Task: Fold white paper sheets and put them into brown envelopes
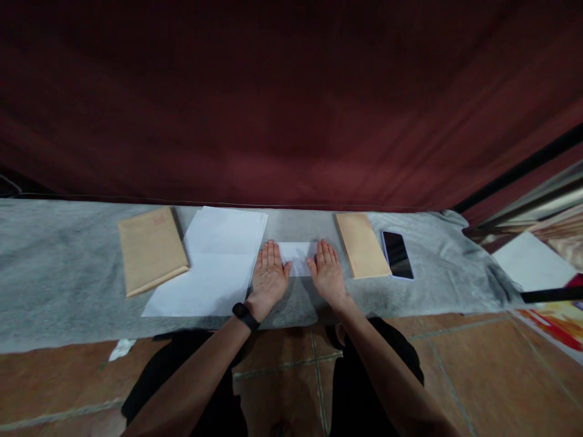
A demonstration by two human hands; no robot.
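A narrow folded sheet of white paper [299, 258] lies on the grey cloth in front of me. My left hand [269, 273] rests flat on its left end, fingers stretched out and holding nothing. On the right end lies my right hand [327, 272], also flat with straight fingers. Only the middle of the paper shows between the two thumbs; both ends are covered. Left of my left hand is a stack of larger white sheets [218, 261] with a crease across. A stack of brown envelopes [362, 246] sits just right of my right hand.
A thicker pile of brown envelopes [151, 250] overlaps the white sheets' left edge. A phone [398, 254] lies beyond the right-hand envelopes. Grey cloth [68, 273] covers the long surface, and a dark red curtain [291, 121] hangs behind it. White scrap [122, 349] lies on the tiled floor.
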